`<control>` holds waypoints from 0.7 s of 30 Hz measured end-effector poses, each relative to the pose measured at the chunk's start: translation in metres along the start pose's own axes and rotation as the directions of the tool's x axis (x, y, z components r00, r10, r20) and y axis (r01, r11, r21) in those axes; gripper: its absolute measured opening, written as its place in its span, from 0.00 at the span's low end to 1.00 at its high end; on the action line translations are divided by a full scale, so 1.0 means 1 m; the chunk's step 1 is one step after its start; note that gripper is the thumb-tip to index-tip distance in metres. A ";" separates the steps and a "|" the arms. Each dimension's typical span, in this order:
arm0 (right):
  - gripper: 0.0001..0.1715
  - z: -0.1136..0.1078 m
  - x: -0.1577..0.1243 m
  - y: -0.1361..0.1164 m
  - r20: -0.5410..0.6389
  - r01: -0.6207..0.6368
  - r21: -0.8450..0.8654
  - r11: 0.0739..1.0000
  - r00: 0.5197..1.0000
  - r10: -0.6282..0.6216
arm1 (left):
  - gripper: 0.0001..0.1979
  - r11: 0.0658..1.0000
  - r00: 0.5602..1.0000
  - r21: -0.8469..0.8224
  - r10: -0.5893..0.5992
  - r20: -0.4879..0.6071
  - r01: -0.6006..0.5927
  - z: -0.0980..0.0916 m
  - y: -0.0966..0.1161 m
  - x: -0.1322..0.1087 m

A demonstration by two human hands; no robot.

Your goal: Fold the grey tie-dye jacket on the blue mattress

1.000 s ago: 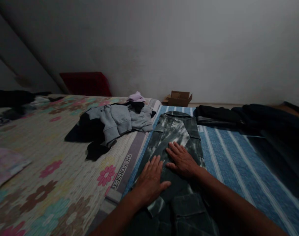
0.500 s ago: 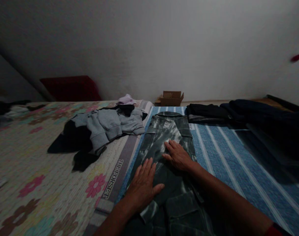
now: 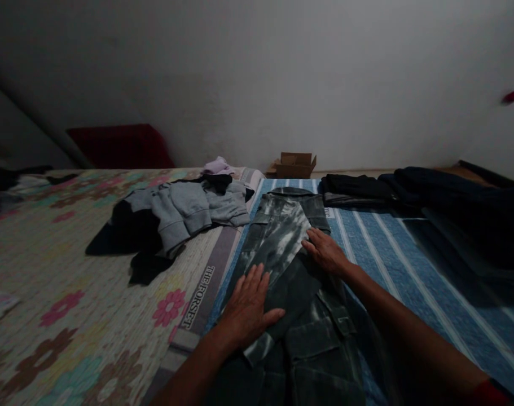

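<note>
A dark green, washed-out cargo garment [image 3: 282,242] lies lengthwise on a blue striped sheet [image 3: 379,248]. My left hand [image 3: 248,304] rests flat on its near left part, fingers stretched out and open. My right hand [image 3: 326,251] lies further up on the garment's right side, fingers flat on the cloth beside a folded-over pale panel.
A heap of grey and black clothes [image 3: 180,217] sits on the flowered bedspread [image 3: 70,293] to the left. Dark folded clothes [image 3: 409,189] lie at the back right. A small cardboard box [image 3: 295,164] stands by the wall, a red cushion [image 3: 121,146] at the back left.
My right hand has slid to the right and further up the garment, and a pale panel of the cloth now lies folded beside it. My left hand has hardly moved.
</note>
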State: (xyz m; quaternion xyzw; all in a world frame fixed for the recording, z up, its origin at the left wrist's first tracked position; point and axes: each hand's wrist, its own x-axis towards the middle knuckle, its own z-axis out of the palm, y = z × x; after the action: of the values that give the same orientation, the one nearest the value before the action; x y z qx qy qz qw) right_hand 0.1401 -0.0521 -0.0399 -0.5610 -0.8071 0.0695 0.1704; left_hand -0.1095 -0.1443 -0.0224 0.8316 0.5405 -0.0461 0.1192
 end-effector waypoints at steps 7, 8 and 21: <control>0.32 0.004 -0.011 -0.019 0.006 -0.017 -0.010 1.000 1.000 0.017 | 0.35 0.999 1.000 -0.034 0.021 0.009 -0.020 -0.034 0.011 0.014; 0.33 0.005 -0.011 -0.023 0.016 -0.016 -0.011 1.000 1.000 0.016 | 0.35 0.999 1.000 -0.035 0.031 -0.003 -0.031 -0.038 0.013 0.020; 0.42 0.030 -0.008 -0.032 0.048 -0.053 -0.018 0.998 0.997 0.053 | 0.36 1.000 0.997 -0.020 0.023 0.071 -0.021 -0.032 0.000 0.057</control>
State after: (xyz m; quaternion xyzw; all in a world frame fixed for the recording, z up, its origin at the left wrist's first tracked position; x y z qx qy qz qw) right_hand 0.1035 -0.0692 -0.0601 -0.5818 -0.7963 0.0808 0.1445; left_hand -0.0876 -0.0856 -0.0037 0.8341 0.5272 -0.0693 0.1467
